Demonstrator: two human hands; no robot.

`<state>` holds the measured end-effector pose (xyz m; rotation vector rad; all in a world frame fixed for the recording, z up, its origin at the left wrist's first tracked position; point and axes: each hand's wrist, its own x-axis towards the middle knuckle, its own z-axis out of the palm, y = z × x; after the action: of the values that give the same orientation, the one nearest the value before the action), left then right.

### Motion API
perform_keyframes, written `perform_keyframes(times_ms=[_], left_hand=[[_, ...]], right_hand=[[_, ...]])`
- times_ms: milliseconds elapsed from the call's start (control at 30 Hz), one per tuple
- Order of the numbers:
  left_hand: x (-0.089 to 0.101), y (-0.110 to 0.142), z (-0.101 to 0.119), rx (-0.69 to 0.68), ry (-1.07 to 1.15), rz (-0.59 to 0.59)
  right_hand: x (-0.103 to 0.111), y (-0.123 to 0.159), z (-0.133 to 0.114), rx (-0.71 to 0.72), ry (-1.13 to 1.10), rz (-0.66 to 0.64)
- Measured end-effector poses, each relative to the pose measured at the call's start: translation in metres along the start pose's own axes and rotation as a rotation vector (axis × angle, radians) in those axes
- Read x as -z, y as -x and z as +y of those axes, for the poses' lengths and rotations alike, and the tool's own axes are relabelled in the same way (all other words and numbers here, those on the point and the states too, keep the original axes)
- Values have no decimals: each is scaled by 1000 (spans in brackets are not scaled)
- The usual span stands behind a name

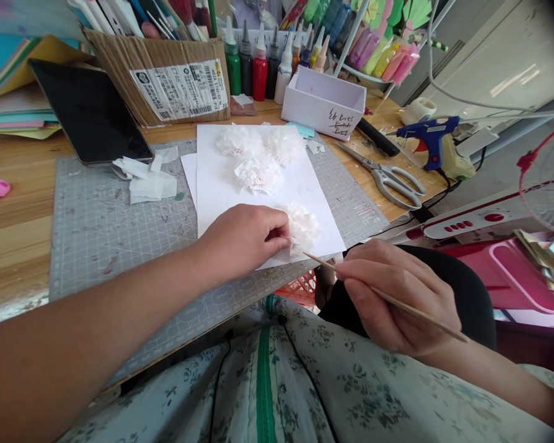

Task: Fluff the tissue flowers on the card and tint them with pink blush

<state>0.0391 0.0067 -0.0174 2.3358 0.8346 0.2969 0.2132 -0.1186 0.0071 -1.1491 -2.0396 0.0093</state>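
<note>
The fingers (274, 218) of the left hand (240, 240) are pinched, thumb against forefinger, on the near edge of a white puff (302, 224). The right hand (397, 295) grips a thin stick (418, 312) like a pen, fingers closed round it, its tip just beside that edge. The puff lies on the near part of a white sheet (216, 212); three other puffs (258, 175) sit farther up it. Under the sheet is a grid-printed mat (96, 234) on the table (21, 240).

As for writing, the carton (106, 67) bears a shipping label (182, 89) with barcodes and large characters, seemingly E740 — the small print is unreadable. The white box (305, 98) has handwriting on its side, partly scratched out — I cannot make out the words. Coloured bottles (260, 67) stand behind; scissors (388, 175) and a blue glue gun (427, 138) lie to the right.
</note>
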Motion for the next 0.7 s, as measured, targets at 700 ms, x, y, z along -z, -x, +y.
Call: perform_keyframes(times_ms=[700], left_hand=[[6, 2, 4, 82, 151, 13]], right_hand=[[-19, 0, 13, 67, 155, -108]])
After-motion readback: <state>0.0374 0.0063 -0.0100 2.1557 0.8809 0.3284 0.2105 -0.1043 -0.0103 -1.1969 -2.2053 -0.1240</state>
